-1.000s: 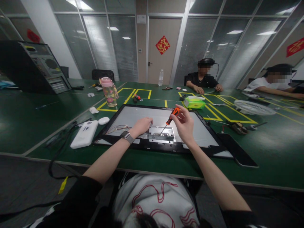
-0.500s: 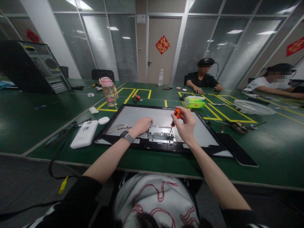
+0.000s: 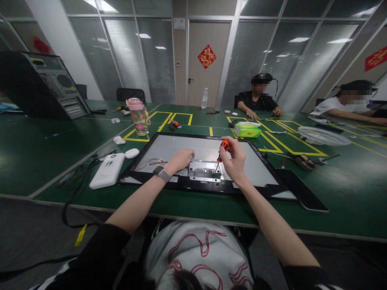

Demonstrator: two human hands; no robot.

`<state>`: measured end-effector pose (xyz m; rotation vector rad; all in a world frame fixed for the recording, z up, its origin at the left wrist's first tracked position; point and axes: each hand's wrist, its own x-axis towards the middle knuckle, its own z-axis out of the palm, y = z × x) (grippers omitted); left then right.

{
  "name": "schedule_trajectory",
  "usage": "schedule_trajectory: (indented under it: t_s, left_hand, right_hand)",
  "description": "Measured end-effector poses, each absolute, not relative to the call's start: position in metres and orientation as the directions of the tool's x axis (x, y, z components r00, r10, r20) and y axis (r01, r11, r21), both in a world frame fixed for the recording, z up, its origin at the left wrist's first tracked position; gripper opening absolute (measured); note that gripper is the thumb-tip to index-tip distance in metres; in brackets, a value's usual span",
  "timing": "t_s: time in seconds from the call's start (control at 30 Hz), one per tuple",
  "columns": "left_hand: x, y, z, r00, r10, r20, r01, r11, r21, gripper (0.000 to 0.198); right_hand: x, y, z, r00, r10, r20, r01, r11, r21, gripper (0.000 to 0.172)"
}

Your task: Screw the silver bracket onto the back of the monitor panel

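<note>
A flat monitor panel (image 3: 169, 149) with a black frame lies face down on the green table in front of me. A small metal bracket (image 3: 204, 170) sits on its near middle. My left hand (image 3: 180, 160), a watch on its wrist, rests with curled fingers on the panel at the bracket's left end. My right hand (image 3: 234, 160) is closed round an orange-handled screwdriver (image 3: 224, 146), held nearly upright with its tip down at the bracket's right end.
A white power bank (image 3: 107, 170), a white mouse-shaped item (image 3: 132, 153) and cables lie left of the panel. Behind stand a pink-lidded bottle (image 3: 139, 117), a green tissue box (image 3: 248, 130), a computer case (image 3: 48, 84) and a white fan grille (image 3: 323, 136). Two people sit at the far side.
My right hand has swung the screwdriver from a slant to nearly upright and shifted its tip from the bracket's middle to its right end. My left hand has stayed put.
</note>
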<state>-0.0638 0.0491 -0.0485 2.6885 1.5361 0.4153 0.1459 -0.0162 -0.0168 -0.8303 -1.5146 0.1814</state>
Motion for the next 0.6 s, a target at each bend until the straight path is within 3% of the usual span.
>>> schedule_trajectory:
  t_s: [0.27, 0.5, 0.6]
  left_hand:
    - [-0.064, 0.051, -0.049, 0.493, 0.839, 0.231, 0.838, -0.529, 0.134, 0.031]
    - [-0.065, 0.049, -0.049, 0.497, 0.834, 0.240, 0.834, -0.535, 0.133, 0.031]
    - [-0.065, 0.049, -0.049, 0.495, 0.835, 0.240, 0.835, -0.534, 0.134, 0.031]
  right_hand:
    - [0.146, -0.014, -0.011, 0.101, 0.722, 0.685, 0.090, 0.679, -0.729, 0.016]
    - [0.150, -0.008, -0.009, -0.004, 0.816, 0.578, -0.150, 0.571, -0.807, 0.031]
    - [0.149, -0.009, -0.007, -0.030, 0.826, 0.563, -0.236, 0.542, -0.807, 0.026]
